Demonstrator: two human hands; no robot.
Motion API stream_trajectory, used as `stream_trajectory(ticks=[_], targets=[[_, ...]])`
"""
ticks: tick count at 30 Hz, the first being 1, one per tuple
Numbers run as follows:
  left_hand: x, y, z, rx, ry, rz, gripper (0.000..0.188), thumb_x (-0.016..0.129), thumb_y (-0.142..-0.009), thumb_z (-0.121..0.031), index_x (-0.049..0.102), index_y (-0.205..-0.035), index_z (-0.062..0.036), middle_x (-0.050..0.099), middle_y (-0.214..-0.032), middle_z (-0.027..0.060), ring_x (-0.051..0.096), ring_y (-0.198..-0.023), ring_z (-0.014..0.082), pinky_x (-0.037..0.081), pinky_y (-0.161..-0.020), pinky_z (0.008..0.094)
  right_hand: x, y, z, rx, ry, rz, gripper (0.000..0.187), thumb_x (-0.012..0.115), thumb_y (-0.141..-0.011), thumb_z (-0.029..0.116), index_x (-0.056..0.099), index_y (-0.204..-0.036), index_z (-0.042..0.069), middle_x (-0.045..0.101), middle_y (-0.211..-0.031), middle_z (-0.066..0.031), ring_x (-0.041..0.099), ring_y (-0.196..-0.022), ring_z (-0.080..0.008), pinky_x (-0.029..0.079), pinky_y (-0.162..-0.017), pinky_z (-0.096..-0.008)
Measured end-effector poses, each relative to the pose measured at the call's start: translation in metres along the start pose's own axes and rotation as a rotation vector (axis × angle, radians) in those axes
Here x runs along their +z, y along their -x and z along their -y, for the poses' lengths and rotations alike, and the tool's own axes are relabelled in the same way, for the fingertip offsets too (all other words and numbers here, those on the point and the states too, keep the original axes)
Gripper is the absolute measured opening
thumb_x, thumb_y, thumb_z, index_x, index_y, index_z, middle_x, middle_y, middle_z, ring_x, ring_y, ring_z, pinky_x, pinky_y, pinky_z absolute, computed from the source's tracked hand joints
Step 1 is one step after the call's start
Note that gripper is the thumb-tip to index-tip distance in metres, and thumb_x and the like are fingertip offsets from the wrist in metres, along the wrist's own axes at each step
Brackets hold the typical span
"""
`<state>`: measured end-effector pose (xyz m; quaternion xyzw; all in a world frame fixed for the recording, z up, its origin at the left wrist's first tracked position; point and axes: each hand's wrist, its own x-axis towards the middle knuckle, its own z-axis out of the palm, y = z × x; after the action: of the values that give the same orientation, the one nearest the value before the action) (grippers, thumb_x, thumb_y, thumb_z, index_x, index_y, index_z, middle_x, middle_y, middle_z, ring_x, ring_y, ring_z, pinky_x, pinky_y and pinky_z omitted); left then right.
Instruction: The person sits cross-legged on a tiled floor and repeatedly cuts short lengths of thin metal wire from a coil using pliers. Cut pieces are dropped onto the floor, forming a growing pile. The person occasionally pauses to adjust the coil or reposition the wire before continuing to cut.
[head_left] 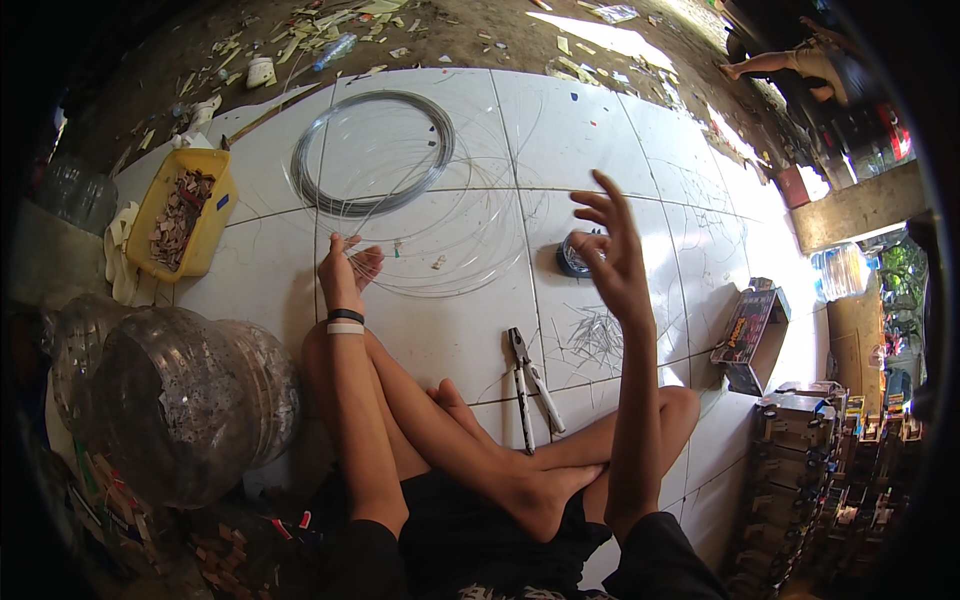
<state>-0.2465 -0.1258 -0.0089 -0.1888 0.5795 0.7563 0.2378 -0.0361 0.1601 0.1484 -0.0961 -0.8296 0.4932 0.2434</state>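
Observation:
My left hand point(352, 268), with a black band and a white band at the wrist, has its thumb and forefinger pinched on a thin wire. Loose loops of this wire point(470, 282) spread over the white tiles in front of it. Beyond that hand lies a thick coil of grey wire point(303, 165). My right hand point(618, 250) is raised with its fingers apart, and nothing shows in it. Partly hidden behind it sits a small dark round container point(570, 262). Pliers with white handles point(521, 385) lie by my crossed legs, near a scatter of short cut wires point(597, 338).
A yellow tub point(217, 215) of small wood-coloured pieces stands at the left. Large clear plastic bottles point(180, 400) lie nearer. At right are an open printed box point(750, 335) and stacked small wheeled wooden pieces point(795, 440). Another person's leg point(765, 64) shows at far right.

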Motion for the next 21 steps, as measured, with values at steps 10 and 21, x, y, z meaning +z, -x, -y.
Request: stream_trajectory(ticks=[10, 21], targets=[[-0.009, -0.011, 0.003, -0.044, 0.344, 0.144, 0.073, 0.037, -0.105, -0.066, 0.056, -0.133, -0.0010, 0.062, -0.136, 0.0222, 0.062, -0.126, 0.0362, 0.052, -0.105, 0.0501, 0.033, 0.014, -0.021, 0.180, 0.020, -0.130, 0.062, 0.070, -0.101, 0.031, 0.043, -0.153, 0.010, 0.058, -0.142, -0.0220, 0.056, -0.134, -0.0350, 0.053, -0.101, -0.0481], [-0.009, -0.002, -0.004, -0.032, 0.514, 0.223, 0.054, 0.037, -0.111, -0.046, 0.052, -0.130, 0.0024, 0.062, -0.135, 0.0243, 0.061, -0.127, 0.0377, 0.052, -0.107, 0.0506, 0.049, 0.029, -0.038, 0.246, -0.088, -0.036, 0.046, 0.065, -0.103, 0.022, 0.053, -0.144, 0.007, 0.063, -0.135, -0.0192, 0.062, -0.126, -0.0310, 0.057, -0.093, -0.0424]])
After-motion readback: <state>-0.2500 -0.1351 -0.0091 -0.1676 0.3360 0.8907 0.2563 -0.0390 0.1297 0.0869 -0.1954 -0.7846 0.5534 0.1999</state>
